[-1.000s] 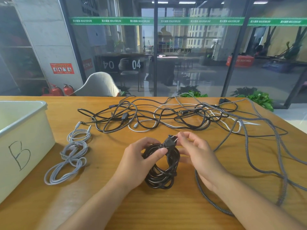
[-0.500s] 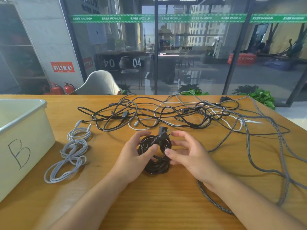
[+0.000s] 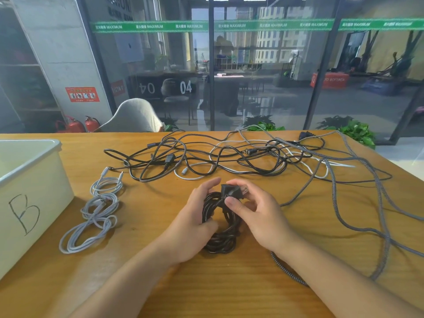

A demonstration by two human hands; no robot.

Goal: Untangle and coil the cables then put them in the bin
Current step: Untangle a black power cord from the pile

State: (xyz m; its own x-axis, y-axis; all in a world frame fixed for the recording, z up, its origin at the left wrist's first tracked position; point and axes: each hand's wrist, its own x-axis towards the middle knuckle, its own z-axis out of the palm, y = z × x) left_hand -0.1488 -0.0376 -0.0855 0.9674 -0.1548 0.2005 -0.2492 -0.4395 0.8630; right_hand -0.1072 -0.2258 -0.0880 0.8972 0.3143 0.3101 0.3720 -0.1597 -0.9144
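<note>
Indoors, a wooden table [image 3: 229, 283] faces glass walls [image 3: 263, 76]; both hands' fingers [image 3: 231, 204] grip the black coiled cable [image 3: 220, 239].

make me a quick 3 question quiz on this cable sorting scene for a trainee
1. True or false: the black coil already lies inside the bin.
2. Which letter is written on the bin's side? A) A B) B C) D
3. Fill in: the right hand pinches the coil's black ____.

Key:
1. False. The left hand grips the coil over the table, right of the bin.
2. B.
3. Plug. The grey coiled cable lies loose beside the bin, and the tangled cables lie farther back.
</note>
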